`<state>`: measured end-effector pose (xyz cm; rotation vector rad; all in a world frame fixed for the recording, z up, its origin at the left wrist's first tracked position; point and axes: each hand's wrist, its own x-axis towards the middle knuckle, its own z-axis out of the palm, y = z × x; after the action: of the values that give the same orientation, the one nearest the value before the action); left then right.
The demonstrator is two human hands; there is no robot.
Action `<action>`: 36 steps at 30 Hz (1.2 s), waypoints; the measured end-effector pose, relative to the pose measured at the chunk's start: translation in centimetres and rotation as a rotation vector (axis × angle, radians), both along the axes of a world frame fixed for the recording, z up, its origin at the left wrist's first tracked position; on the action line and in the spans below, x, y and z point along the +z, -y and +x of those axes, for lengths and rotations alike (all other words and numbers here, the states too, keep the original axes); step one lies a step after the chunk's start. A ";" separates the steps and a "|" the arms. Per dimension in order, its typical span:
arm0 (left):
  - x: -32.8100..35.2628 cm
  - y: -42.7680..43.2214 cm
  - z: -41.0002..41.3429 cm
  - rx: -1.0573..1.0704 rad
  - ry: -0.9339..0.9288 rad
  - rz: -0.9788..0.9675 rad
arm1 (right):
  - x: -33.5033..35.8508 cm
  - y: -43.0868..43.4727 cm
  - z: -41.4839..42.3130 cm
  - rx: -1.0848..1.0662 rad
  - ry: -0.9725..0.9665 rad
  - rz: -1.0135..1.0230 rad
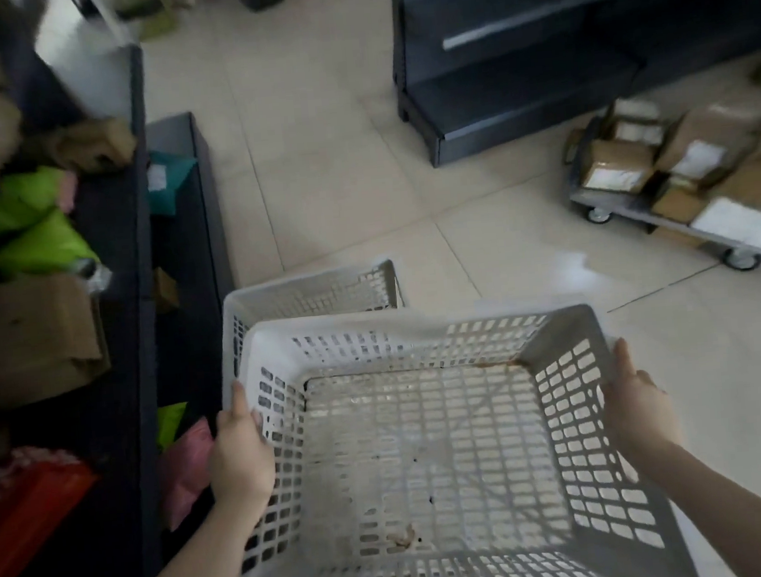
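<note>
The basket [429, 445] hangs between the two grips, above the floor [336, 177]. The left grip [241, 457] is curled over its left rim and the right grip [637, 408] over its right rim, both holding it. A second basket [305, 290] sits just ahead and slightly left, partly hidden behind the held one's far rim.

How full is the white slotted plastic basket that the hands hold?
Nearly empty: the white slotted plastic basket shows its bare grid floor; only a small brownish scrap lies there.
</note>
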<state>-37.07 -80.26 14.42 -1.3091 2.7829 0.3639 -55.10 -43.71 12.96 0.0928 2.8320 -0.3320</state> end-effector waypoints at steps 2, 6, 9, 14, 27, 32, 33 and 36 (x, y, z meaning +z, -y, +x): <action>4.8 -0.7 -1.9 -0.024 -0.067 0.020 | 4.8 -1.3 -0.6 -0.031 -0.014 0.000; 13.4 -2.0 -6.6 -0.102 -0.180 -0.006 | 14.4 -4.2 -1.9 -0.085 -0.074 -0.031; 19.8 -3.8 -11.0 -0.165 -0.251 -0.026 | 20.9 -6.8 -3.3 -0.144 -0.159 -0.012; 29.7 -8.2 -19.2 -0.308 -0.314 -0.088 | 30.3 -12.9 -5.8 -0.288 -0.307 0.000; 44.5 -33.0 -38.1 -0.660 -0.497 -0.017 | 44.5 -37.4 -11.5 -0.579 -0.484 0.049; 48.0 -46.7 -43.0 -0.788 -0.513 -0.027 | 48.6 -49.8 -11.9 -0.711 -0.548 0.110; 48.6 -49.7 -44.2 -0.829 -0.519 -0.014 | 49.3 -52.5 -12.0 -0.738 -0.557 0.125; 49.6 -58.8 -48.0 -0.918 -0.511 -0.002 | 50.9 -60.1 -11.6 -0.825 -0.559 0.167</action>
<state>-85.05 -21.46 64.06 0.1966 3.3678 0.6754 -66.73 16.42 63.89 1.4198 3.1997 -0.3138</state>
